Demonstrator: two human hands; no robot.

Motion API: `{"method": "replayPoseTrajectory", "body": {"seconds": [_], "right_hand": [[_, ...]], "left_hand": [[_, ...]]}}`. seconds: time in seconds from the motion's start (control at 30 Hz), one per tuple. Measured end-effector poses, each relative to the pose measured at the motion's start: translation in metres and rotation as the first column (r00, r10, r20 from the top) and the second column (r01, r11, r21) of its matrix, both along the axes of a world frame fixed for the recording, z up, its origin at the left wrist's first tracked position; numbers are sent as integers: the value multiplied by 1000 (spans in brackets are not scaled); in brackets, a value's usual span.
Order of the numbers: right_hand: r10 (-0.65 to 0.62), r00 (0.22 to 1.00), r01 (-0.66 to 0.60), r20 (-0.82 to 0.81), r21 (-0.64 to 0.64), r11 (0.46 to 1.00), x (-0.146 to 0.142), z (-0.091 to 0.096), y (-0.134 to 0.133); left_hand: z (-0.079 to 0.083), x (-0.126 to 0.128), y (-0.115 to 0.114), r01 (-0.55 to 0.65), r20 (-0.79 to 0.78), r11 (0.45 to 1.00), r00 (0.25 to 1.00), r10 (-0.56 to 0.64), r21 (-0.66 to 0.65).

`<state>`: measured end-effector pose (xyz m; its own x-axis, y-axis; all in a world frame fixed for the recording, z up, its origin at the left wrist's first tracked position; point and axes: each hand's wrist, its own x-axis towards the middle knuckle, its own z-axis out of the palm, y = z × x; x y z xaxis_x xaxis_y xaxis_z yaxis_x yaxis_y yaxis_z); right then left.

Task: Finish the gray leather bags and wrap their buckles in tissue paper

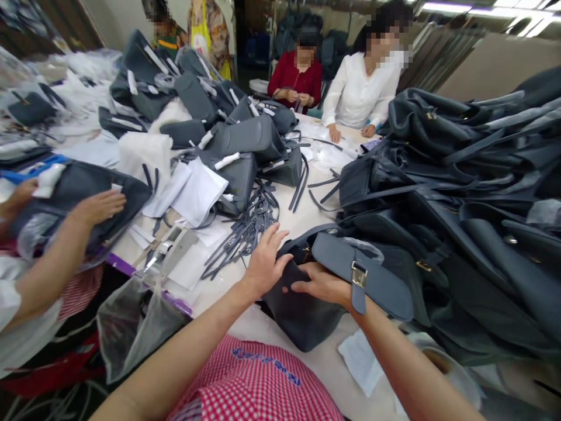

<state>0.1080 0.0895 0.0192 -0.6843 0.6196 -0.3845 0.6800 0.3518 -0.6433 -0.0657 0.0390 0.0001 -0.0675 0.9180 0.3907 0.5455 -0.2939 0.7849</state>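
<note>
A dark blue-grey handbag [302, 321] stands on the table right in front of me, its mouth partly open. Its flap [381, 283], with a strap and gold buckle [358, 275], is folded back over my right wrist. My right hand [324, 285] reaches under that flap and grips the bag at the front rim, the rim passing between thumb and fingers. At the bag's left upper edge is my left hand [265, 263], fingers spread and thumb against the rim. Loose dark straps with buckles [256, 216] lie just beyond it.
Piled dark bags [473, 234] crowd the right side; more bags [245, 137] and white paper [199, 190] fill the back left. A co-worker's hand [99, 207] rests on a bag at left. A mesh bag [131, 333] hangs from the table edge. Other people stand or sit opposite.
</note>
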Motion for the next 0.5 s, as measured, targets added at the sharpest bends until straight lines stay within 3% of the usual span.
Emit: {"method": "replayPoseTrajectory", "body": {"seconds": [0.07,0.1,0.17,0.23,0.3,0.37,0.5], "right_hand": [[33,999,-38,-36,-136,990,3,0,7],[35,998,-46,-60,-185,982,6,0,10],[10,992,-43,-124,-272,961,12,-1,14],[-15,984,-39,-176,-299,954,14,-3,16],[0,983,-52,-186,-273,961,14,-5,14],[33,984,-80,-177,-262,962,11,-6,11],[63,983,-107,-170,-262,959,8,-6,6]], "left_hand": [[1,-6,-15,-108,-34,993,993,110,56],[1,-8,-24,-89,-38,996,995,89,14],[-4,-9,-41,31,31,970,999,-24,-240],[-15,-5,-53,159,204,825,977,-54,-542],[-29,3,-59,240,373,676,926,57,-697],[-41,11,-60,273,486,631,853,191,-727],[-48,22,-55,335,634,629,697,335,-701]]}}
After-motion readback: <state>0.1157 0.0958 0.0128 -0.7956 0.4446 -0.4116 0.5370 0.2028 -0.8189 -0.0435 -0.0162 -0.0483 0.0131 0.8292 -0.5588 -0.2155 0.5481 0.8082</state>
